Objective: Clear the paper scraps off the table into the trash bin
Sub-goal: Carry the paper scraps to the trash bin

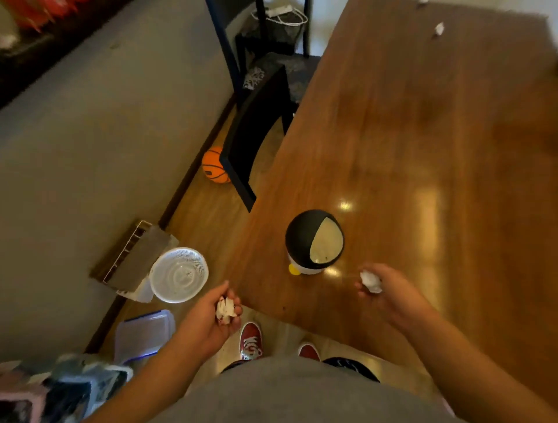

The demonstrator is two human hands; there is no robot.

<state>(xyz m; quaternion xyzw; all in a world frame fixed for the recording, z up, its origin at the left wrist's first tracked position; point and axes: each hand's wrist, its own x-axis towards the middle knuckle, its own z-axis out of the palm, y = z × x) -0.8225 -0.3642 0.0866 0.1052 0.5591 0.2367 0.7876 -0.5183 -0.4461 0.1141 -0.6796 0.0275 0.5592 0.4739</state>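
A small penguin-shaped trash bin (314, 241) with a black dome lid and a pale flap stands on the wooden table (422, 136) near its front corner. My left hand (211, 320) hovers off the table's corner, closed around crumpled white and red paper scraps (225, 309). My right hand (383, 290) is over the table just right of the bin, gripping a crumpled white paper scrap (370, 281). Another white scrap (439, 29) lies far back on the table, and one more scrap (422, 1) shows at the top edge.
A dark chair (253, 132) is tucked at the table's left side. On the floor lie an orange basketball (215, 165), a white fan (178, 274), a clear plastic container (145, 335) and a flat box (129, 253). My red shoes (250, 341) stand below the table corner.
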